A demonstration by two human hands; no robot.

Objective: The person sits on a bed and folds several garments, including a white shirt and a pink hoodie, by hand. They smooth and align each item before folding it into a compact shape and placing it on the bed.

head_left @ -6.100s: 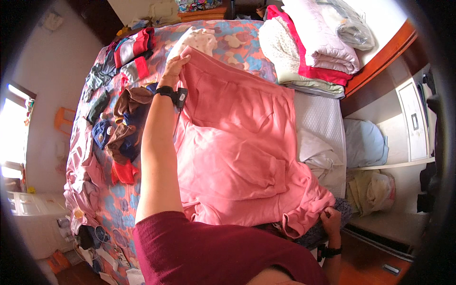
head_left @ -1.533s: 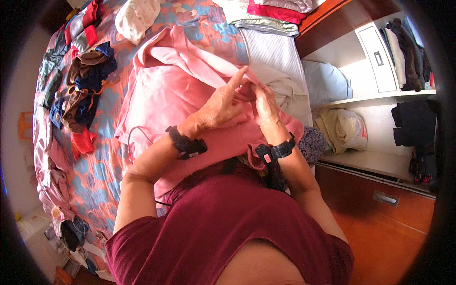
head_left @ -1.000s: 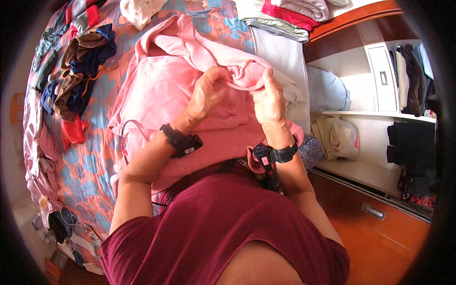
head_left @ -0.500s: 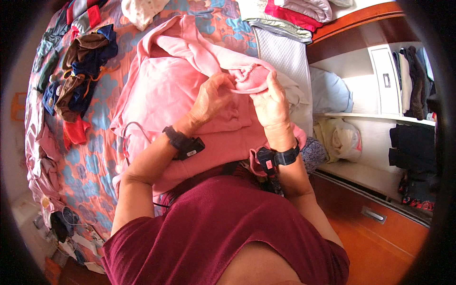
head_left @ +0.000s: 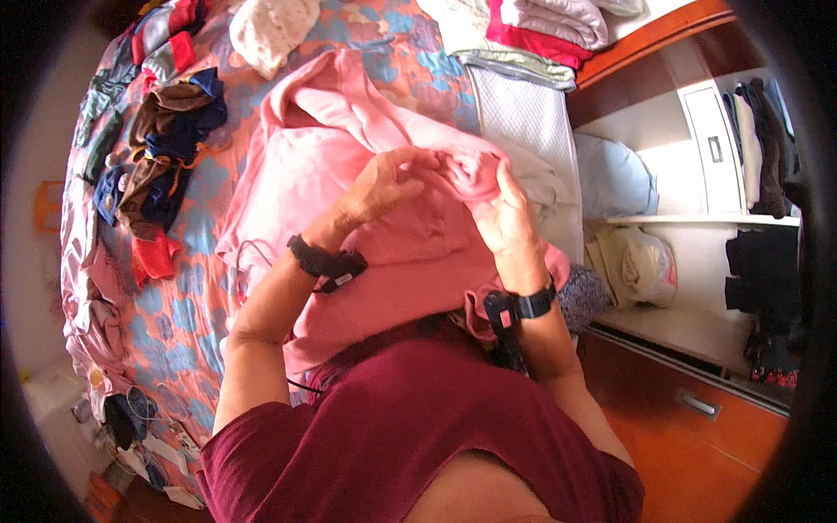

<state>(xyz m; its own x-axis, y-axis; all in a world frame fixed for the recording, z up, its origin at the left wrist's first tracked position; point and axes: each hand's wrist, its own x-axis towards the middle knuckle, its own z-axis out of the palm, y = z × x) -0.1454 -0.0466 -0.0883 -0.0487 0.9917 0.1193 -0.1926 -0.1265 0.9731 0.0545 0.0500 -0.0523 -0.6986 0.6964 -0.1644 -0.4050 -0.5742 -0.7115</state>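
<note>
A pink sweatshirt lies spread over the bed in front of me, with its lower part across my lap. One long pink piece, which looks like a sleeve, runs from the far side to my hands, its end bunched into a rolled opening. My right hand grips the right side of this end, thumb up along the edge and fingers partly hidden beneath the cloth. On the opposite side, my left hand pinches the edge with its fingertips, the other fingers curled. Each wrist wears a black strap with a small black device.
Brown and navy clothes lie on the flowered bedspread at left. A pale printed cloth is at the far side. Folded bedding is stacked at far right. An open wardrobe holding clothes and bags stands at right.
The rolled end of the pink cloth has tilted and its opening now looks more crumpled. My left hand's fingers have shifted slightly along its edge. The whole view has moved a little.
</note>
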